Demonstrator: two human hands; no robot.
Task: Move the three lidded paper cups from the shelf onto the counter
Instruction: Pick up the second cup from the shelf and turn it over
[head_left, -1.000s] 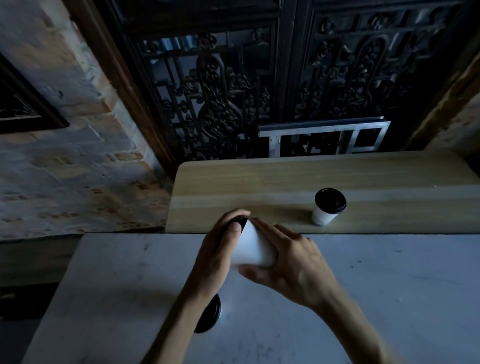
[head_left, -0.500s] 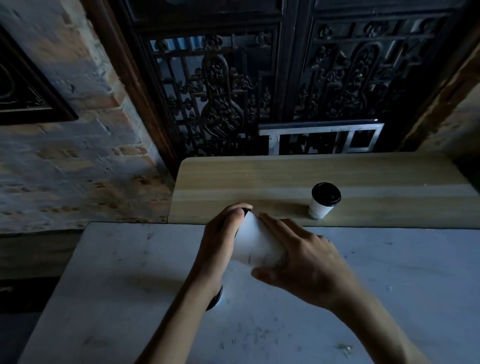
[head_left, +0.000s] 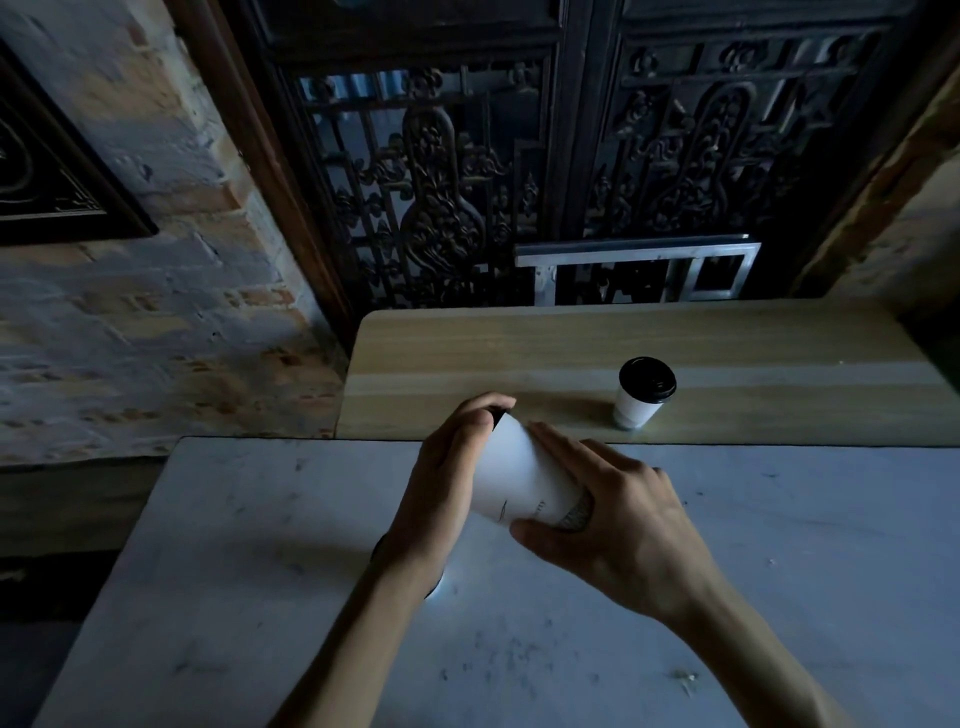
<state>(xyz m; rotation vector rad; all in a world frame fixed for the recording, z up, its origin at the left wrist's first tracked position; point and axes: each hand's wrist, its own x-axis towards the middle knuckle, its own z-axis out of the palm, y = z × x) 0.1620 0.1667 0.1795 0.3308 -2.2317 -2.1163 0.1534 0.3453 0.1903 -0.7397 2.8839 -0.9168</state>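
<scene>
Now both hands hold one white paper cup (head_left: 519, 480), tilted, above the grey counter (head_left: 779, 545): the left hand (head_left: 447, 483) wraps its lid end, the right hand (head_left: 613, 514) grips its base. Another lidded cup (head_left: 641, 395) stands upright on the wooden shelf (head_left: 467, 353).

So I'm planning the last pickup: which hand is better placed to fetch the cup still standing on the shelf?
Probably the right hand. The last cup stands on the wooden shelf to the right of both hands. The left hand would have to cross over. Both now grip the tilted cup.
</scene>
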